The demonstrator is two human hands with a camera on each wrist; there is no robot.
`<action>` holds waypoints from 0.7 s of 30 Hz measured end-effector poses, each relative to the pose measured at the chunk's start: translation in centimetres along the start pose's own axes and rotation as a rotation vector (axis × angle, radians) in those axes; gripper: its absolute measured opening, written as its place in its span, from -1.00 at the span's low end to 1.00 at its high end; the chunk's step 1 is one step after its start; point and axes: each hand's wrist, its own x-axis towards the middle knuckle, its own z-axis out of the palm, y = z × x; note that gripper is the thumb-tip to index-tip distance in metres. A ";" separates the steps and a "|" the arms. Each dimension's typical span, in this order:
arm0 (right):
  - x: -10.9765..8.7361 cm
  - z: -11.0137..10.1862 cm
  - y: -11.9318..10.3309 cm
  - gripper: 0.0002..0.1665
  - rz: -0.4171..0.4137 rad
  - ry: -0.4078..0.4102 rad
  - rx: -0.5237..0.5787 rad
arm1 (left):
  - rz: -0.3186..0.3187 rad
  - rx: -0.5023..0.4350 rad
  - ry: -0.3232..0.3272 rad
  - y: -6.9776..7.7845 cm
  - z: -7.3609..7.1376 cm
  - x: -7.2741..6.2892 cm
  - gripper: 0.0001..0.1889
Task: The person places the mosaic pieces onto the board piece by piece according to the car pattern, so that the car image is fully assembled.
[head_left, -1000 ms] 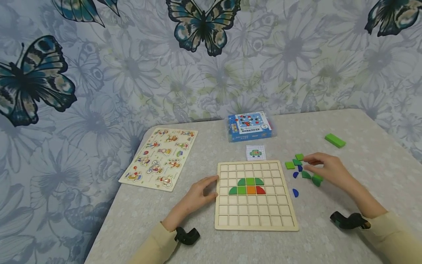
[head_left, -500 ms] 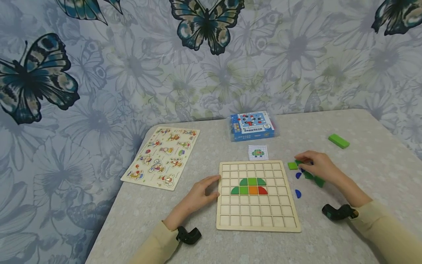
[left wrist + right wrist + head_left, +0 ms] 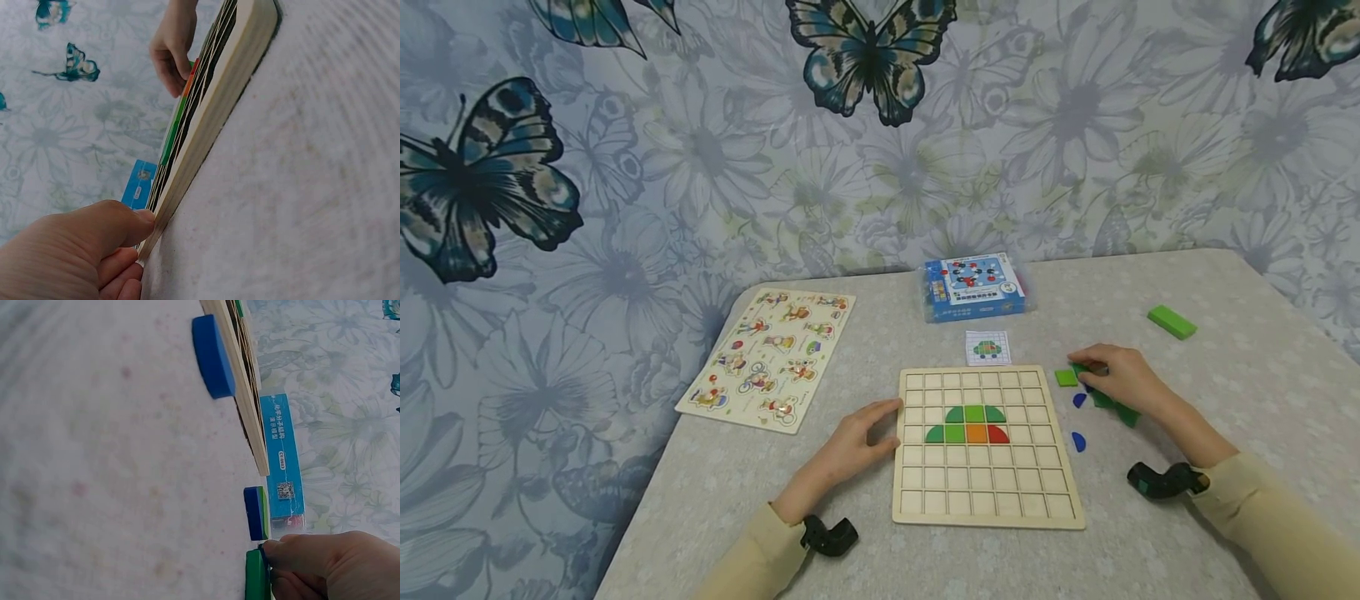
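Observation:
A square wooden grid board (image 3: 988, 504) lies flat on the table, with green, orange and red pieces (image 3: 976, 432) set in two rows. My left hand (image 3: 842, 450) rests its thumb and fingertips against the board's left edge; the left wrist view has its thumb (image 3: 128, 228) right at that edge. Right of the board, my right hand (image 3: 1123, 379) pinches a dark green piece (image 3: 1077, 367) between thumb and fingers, low over a small pile. Nearby are a light green square (image 3: 1065, 378), two blue half-round pieces (image 3: 1078, 442) and more green pieces (image 3: 1126, 414), partly hidden by the hand.
A small pattern card (image 3: 988, 347) lies behind the board, and a blue box (image 3: 976, 287) stands beyond it. At the left is a wooden picture-puzzle board (image 3: 767, 358). A long green block (image 3: 1171, 322) lies at the back right.
My right hand has moved slightly left into the pile and closed its fingers on a dark green piece. My left hand stays at the board's edge. The view shifted a little.

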 end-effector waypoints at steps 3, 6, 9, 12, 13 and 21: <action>0.1 0.1 0.2 -0.65 -0.012 0.005 -0.012 | -0.005 -0.002 -0.003 0.0 0.0 0.0 -0.40; 0.1 0.1 0.3 -0.66 -0.024 0.024 -0.015 | -0.002 -0.007 0.000 0.0 0.0 0.0 -0.41; 0.1 0.1 0.1 -0.68 -0.028 0.057 -0.009 | 0.007 -0.008 0.000 0.0 -0.1 0.1 -0.40; 0.1 0.0 -0.7 -0.68 -0.039 0.093 -0.006 | 0.011 -0.007 -0.003 -0.1 -0.1 0.1 -0.40; 0.1 -0.1 -1.2 -0.68 -0.049 0.103 -0.001 | 0.010 -0.008 -0.004 -0.1 0.0 0.1 -0.40; -0.4 -0.1 -7.3 -0.68 -0.170 0.103 0.046 | 0.010 -0.014 -0.005 -0.1 0.0 0.0 -0.41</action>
